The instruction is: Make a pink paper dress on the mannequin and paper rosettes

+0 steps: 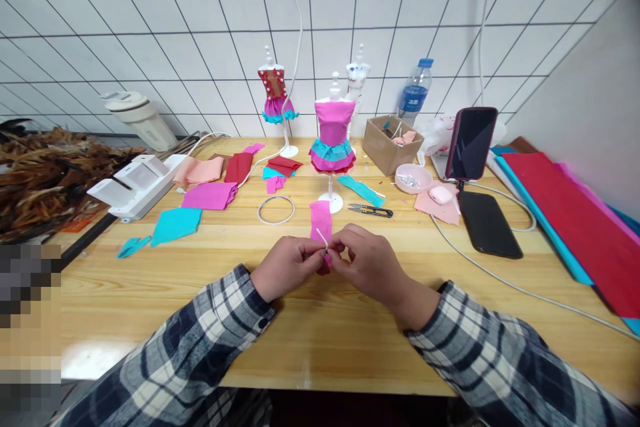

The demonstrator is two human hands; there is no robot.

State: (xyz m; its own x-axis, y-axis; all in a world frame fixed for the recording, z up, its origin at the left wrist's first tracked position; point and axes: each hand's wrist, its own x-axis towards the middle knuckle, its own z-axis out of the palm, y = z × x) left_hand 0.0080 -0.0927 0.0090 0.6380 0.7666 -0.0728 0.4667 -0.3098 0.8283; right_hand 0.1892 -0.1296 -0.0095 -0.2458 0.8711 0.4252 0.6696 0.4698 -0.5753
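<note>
At the middle of the table a strip of bright pink fabric (321, 215) lies lengthwise toward me, its near end darker and partly hidden under my fingers. My left hand (290, 267) pinches the near part of this strip with thumb and forefinger. Close against it, my right hand (369, 261) is closed in a pinch too, at the base of a thin white strip (322, 237) that sticks up between the fingertips. Just beyond stands a small dress form (334, 123) in a pink top and a ruffled turquoise, pink and red skirt. Black thread snips (371, 211) lie to its right.
Fabric pieces in turquoise (176, 225), magenta (210, 196) and red lie left, near a ring (277, 210). Rightward are a cardboard box (391, 147), a pink bowl (413, 179), a phone (490, 223), a cable and stacked fabric (570, 220). Two more dress forms stand behind.
</note>
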